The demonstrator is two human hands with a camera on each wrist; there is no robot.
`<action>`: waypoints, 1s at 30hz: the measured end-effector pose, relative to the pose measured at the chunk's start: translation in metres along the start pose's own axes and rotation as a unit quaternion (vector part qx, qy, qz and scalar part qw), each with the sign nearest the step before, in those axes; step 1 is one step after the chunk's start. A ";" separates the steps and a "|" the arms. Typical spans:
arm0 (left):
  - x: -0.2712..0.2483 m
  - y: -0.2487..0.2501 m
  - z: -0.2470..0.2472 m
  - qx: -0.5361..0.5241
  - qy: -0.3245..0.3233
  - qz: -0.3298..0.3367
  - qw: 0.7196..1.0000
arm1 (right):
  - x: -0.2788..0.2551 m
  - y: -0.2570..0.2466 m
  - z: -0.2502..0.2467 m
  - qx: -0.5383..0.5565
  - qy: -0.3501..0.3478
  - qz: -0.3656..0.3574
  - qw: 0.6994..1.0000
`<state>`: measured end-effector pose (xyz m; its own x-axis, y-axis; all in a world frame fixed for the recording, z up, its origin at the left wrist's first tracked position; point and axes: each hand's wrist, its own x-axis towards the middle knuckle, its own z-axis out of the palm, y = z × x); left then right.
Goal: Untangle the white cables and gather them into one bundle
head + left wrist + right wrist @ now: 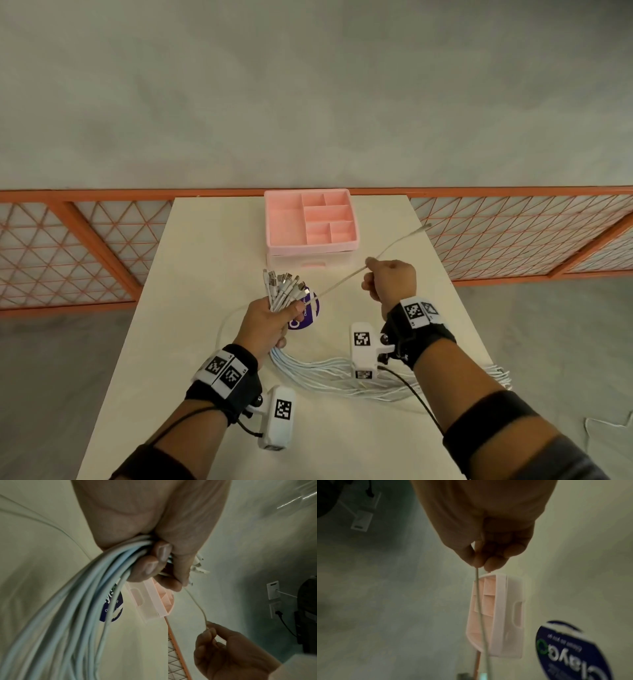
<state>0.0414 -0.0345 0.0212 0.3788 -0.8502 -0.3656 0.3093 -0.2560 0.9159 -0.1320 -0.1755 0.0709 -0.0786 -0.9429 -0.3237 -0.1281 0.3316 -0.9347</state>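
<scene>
My left hand [274, 320] grips a bundle of several white cables [284, 286] just below their plug ends, which fan upward. The bundle's long strands [329, 375] trail down and rightward over the table; in the left wrist view the cable bundle [96, 582] passes under my curled fingers [154, 563]. My right hand [387, 277] pinches a single white cable [342, 282] stretched taut from the left hand, and its free end [416, 232] sticks up to the right. In the right wrist view the single cable [479, 601] runs out from my fingertips [481, 561].
A pink compartment box [310, 219] sits at the far middle of the white table [191, 260]. A purple round sticker [306, 313] lies on the table under the left hand. An orange lattice fence [85, 240] runs behind the table, and cable ends hang off its right edge [500, 373].
</scene>
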 end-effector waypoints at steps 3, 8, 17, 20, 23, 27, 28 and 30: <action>0.003 0.005 0.006 0.008 0.008 0.005 1.000 | -0.012 0.008 0.001 -0.168 -0.004 -0.139 0.976; 0.006 0.014 0.014 0.016 0.017 0.020 1.000 | -0.040 0.022 0.023 -0.310 -0.273 -0.289 0.864; 0.004 0.010 0.009 -0.122 0.117 -0.067 0.983 | -0.040 0.014 0.034 -0.277 -0.278 -0.272 0.879; 0.003 0.016 0.010 -0.213 0.087 -0.114 0.966 | -0.048 0.018 0.037 -0.299 -0.337 -0.256 0.855; 0.005 0.026 0.008 -0.319 0.122 -0.141 0.929 | -0.050 0.028 0.031 -0.335 -0.392 -0.234 0.824; 0.018 0.029 -0.011 -0.307 0.182 -0.114 0.927 | -0.042 0.037 0.004 -0.412 -0.465 -0.128 0.773; 0.020 0.028 -0.013 -0.304 0.184 -0.110 0.928 | -0.036 0.040 -0.005 -0.423 -0.465 -0.098 0.772; 0.022 0.028 -0.015 -0.308 0.185 -0.096 0.928 | -0.024 0.045 -0.024 -0.457 -0.457 -0.046 0.762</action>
<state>0.0714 -0.0534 0.0366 0.5031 -0.5707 -0.6490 0.7993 0.0219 0.6005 -0.1596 -0.1369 0.0404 0.6400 -0.4536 -0.6203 -0.7589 -0.2467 -0.6026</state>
